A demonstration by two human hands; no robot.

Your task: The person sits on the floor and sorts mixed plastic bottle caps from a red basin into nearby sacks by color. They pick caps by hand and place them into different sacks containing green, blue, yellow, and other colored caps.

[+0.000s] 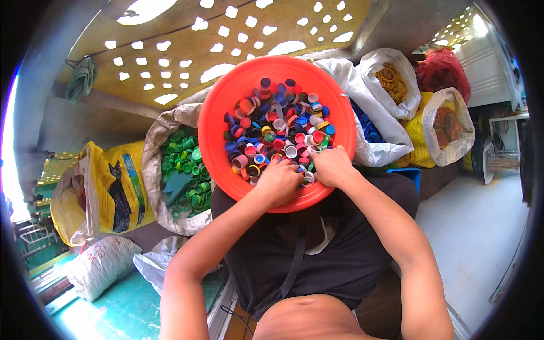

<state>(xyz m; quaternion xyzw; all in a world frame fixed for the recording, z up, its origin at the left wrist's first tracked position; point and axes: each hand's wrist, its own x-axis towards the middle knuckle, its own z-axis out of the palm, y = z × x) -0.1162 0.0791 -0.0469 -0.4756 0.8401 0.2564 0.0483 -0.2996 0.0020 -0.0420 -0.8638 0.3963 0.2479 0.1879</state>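
A red-orange round plastic basin (214, 142) rests on my lap, tilted against the sacks behind it. Inside it lies a heap of plastic bottle caps (278, 127) in mixed colours: blue, red, pink, white, black and some yellow. My left hand (279, 180) reaches over the near rim, its curled fingers among the caps. To its right, my right hand (333, 166) is bent into the caps by the rim, close to a small green piece (325, 142). The fingertips of both hands are partly hidden, so whether either pinches a cap is unclear.
Left of the basin stands an open woven sack of green caps (187, 153), beside a yellow sack (127, 191). On the right are sacks of blue caps (369, 127) and yellow caps (390, 83), plus another yellow sack (418, 140). A perforated yellow panel (280, 25) rises behind.
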